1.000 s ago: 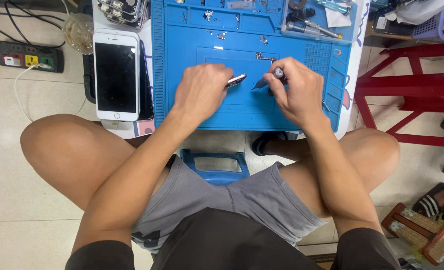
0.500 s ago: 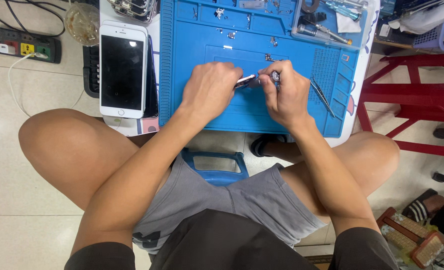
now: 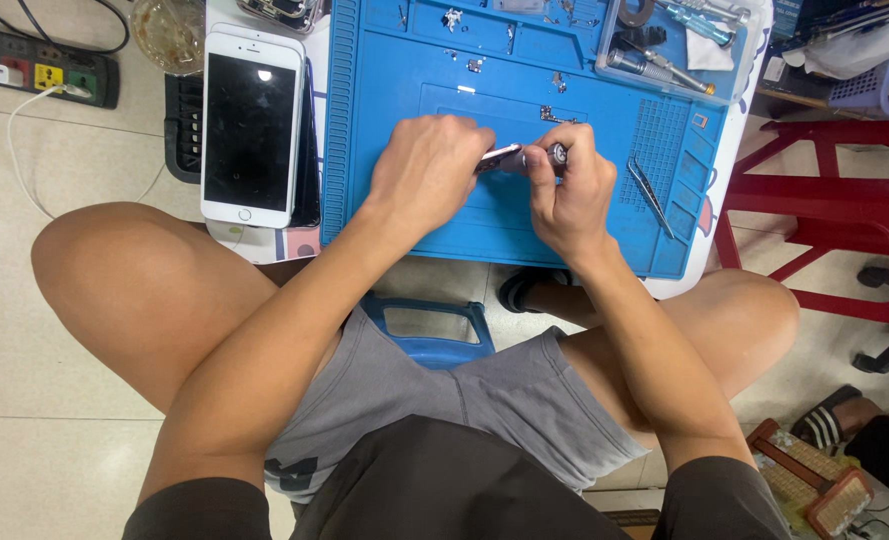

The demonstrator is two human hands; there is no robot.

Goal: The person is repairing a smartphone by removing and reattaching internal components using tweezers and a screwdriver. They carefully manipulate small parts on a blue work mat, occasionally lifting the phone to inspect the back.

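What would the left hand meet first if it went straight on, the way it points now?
Probably the right hand: the left hand points rightwards at it, holding a small silver metal part between them. Depth is unclear.

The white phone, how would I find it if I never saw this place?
Find the big blue work mat on the low table. Just off its left edge lies the white phone, flat, dark screen up, with a round button at its near end. It is the only white slab there; the clear cup behind it is round.

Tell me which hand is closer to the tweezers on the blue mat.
Right. The right hand is just left of the tweezers; the left hand is farther left, beyond it.
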